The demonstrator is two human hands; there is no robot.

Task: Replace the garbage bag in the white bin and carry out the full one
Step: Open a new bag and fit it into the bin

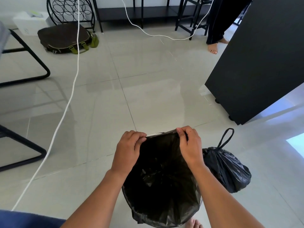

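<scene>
Both pinched the far hem of the new bag: left hand, right hand; bin rim seemingly just beyond; tied full bag nearer the right.

You are standing in a home, in a living or dining area. Ahead of your hands glossy grey floor tiles stretch to a black wire wine rack, dark stools and a soft travel bag far left; a barefoot person stands far right.
</scene>
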